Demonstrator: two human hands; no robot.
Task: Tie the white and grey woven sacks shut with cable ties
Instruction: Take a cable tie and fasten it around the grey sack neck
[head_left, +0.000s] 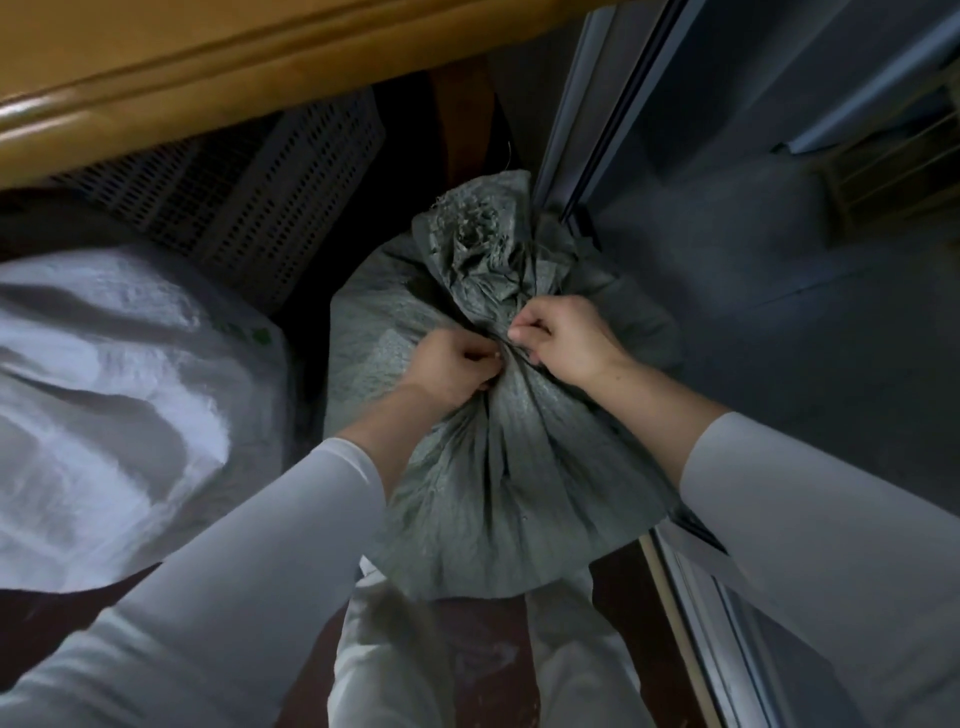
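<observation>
A grey woven sack (498, 467) stands full in the middle, its mouth bunched into a frayed tuft (478, 234) above a narrow neck. A dark cable tie (511, 349) runs round that neck, only a short piece showing between my hands. My left hand (452, 366) pinches at the neck from the left with curled fingers. From the right, my right hand (563, 338) pinches the tie's other side. A white woven sack (114, 389) lies to the left, its mouth out of sight.
A dark perforated plastic crate (249, 197) sits behind the sacks under a wooden table edge (208, 67). A metal sliding-door frame (597, 130) runs down the right side, with grey floor (779, 291) beyond it. My knees in light trousers (395, 649) are below the grey sack.
</observation>
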